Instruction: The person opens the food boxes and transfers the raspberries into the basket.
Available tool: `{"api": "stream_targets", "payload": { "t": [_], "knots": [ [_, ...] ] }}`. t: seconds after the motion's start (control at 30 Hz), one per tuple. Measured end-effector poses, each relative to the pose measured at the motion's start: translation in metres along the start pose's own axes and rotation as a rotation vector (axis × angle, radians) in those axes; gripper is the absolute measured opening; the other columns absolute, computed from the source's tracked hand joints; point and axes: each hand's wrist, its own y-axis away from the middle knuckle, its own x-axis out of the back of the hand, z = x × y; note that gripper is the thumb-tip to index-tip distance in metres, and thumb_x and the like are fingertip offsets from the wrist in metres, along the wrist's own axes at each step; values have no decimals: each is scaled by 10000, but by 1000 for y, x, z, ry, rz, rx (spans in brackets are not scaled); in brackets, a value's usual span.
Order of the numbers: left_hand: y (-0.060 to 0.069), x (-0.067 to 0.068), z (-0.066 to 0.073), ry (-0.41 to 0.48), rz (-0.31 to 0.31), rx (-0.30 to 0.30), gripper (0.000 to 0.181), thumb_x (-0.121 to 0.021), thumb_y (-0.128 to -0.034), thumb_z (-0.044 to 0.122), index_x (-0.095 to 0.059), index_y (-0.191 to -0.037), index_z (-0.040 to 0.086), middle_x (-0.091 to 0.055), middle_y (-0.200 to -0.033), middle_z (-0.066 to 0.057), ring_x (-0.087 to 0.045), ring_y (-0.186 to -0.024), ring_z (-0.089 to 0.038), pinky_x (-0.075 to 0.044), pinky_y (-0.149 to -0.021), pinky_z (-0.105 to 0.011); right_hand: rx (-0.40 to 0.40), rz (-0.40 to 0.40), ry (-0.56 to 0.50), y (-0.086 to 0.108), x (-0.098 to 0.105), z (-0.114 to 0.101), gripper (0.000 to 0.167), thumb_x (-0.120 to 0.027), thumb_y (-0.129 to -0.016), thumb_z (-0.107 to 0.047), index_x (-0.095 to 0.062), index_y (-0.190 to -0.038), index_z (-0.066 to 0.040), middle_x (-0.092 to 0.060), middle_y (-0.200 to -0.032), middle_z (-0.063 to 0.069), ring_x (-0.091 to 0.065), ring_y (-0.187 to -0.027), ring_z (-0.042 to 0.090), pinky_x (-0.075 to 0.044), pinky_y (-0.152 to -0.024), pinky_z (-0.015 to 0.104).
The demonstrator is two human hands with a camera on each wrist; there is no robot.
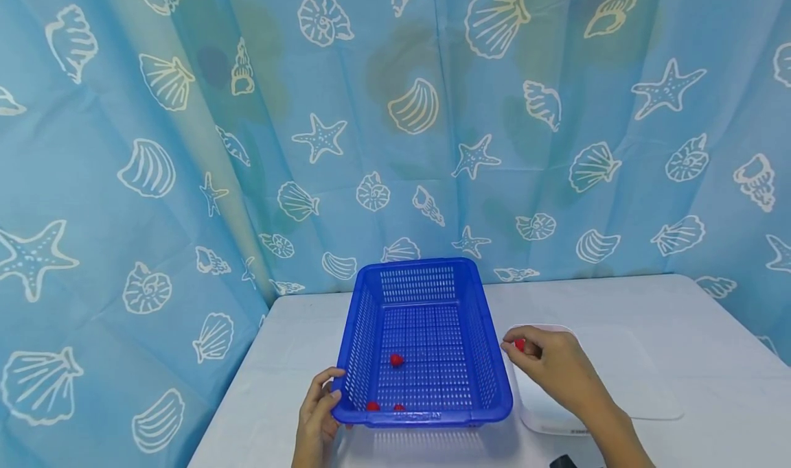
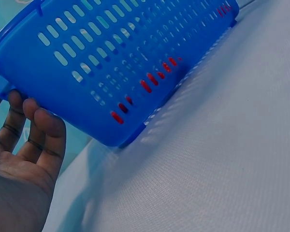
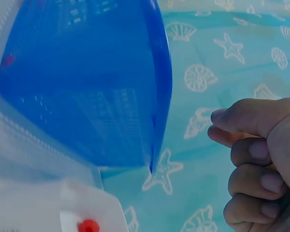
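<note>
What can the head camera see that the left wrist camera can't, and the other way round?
Only the head view: the right hand, the white tray and the floor of the basket.
Only the left wrist view: red bits peeking through slots in the basket's outer wall.
Both: the left hand, basket, curtain and table.

Right hand [image 1: 550, 363] curled inward
</note>
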Motion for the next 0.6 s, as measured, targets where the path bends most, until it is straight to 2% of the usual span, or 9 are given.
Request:
{"api": "stream_targets", "payload": {
  "t": [0.2,0.6],
  "knots": [
    [1,-1,0,-4,12,12,381,-509,-969,123,-477,-1336,26,-524,-1120,-167,-572,-769,-191,-494,-571,-287,-112,-56,51,0,9,15,152,-717,-915,-189,-746,-1043,-111,-452,-616,-63,-448,-595,127,-370,-505,257],
    [-1,2,-2,15,-8,0,382,-509,-983,127,-468,-1347,20,-539,-1136,-176,-589,-749,-190,-492,-569,-289,-292,-212,121,-1,15,42,311,-679,-935,-233,-681,-1175,-33,-509,-673,22,-489,-601,178,-453,-521,312]
  ]
}}
